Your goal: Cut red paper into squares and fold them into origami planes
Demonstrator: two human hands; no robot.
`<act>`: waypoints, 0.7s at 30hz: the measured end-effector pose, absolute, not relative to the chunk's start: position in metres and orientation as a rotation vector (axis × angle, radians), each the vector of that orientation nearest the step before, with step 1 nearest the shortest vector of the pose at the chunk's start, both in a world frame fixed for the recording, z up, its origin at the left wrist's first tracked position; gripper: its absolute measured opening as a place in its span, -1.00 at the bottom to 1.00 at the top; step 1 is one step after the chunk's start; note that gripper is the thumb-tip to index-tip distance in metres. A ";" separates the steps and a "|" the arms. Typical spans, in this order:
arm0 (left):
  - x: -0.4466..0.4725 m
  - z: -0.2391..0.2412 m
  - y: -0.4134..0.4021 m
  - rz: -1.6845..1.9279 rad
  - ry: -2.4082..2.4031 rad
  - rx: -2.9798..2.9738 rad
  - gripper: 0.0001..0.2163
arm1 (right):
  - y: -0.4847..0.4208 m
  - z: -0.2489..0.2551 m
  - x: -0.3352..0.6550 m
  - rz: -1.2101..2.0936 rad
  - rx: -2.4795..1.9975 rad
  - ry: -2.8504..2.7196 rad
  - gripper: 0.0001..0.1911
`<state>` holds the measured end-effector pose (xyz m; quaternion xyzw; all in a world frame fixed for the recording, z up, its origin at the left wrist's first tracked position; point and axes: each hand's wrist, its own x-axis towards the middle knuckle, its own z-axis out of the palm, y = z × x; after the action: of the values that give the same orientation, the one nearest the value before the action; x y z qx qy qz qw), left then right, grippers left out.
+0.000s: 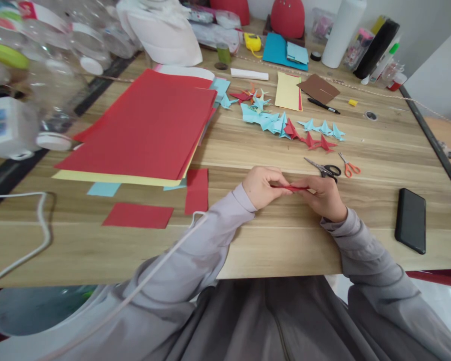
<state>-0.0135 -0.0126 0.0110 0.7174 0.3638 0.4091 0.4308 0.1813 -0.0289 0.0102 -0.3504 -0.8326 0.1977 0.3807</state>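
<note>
A narrow folded strip of red paper is pinched between my two hands above the front part of the wooden table. My left hand grips its left end, fingers closed. At the other end, my right hand holds it between thumb and fingers, the fingertips of both hands close together. Much of the paper is hidden by the fingers. Just beyond my right hand lie black-handled scissors and orange-handled scissors. Folded red paper shapes and blue ones sit farther back.
Large red sheets are stacked at left, with small red rectangles in front. A phone lies at right. Plastic bottles crowd the left edge. A white cable crosses over my left sleeve. A white bottle stands at the back.
</note>
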 end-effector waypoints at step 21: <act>-0.014 0.016 -0.014 0.922 0.892 1.582 -0.81 | -0.028 0.017 0.181 1.065 -0.965 -1.732 -0.81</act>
<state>-0.0140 -0.0140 0.0157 0.6611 0.3728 0.3852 0.5249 0.1813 -0.0277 0.0174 -0.3868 -0.6946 0.4271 0.4308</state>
